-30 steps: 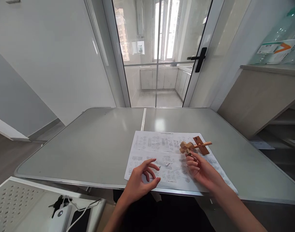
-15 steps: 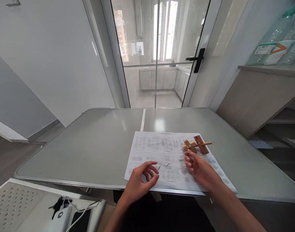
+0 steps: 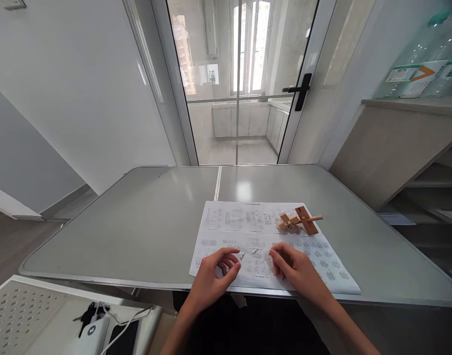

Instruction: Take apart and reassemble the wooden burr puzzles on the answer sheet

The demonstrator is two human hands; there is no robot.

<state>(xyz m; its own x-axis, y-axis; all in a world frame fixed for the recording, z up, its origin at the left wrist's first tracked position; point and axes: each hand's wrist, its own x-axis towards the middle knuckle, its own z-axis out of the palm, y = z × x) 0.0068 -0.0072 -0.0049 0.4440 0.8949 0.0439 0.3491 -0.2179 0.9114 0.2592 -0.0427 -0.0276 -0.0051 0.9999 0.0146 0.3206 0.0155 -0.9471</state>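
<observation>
Left hand [image 3: 215,270] and right hand [image 3: 301,271] are curving over the near part of a printed sheet [image 3: 334,282], low in the frame's centre. The left is showing a gap between thumb and fingers, gripping nothing; the right is curling more tightly, with nothing visible inside. Wooden blocks [image 3: 289,225] are lying right of centre, on the sheet's upper right, and the table [image 3: 162,212] is supporting everything.

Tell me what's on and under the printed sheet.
On the printed sheet, wooden pieces sit near the far right corner; the left hand and right hand are over its near part. Under it is the grey table; anything else there is covered.
</observation>
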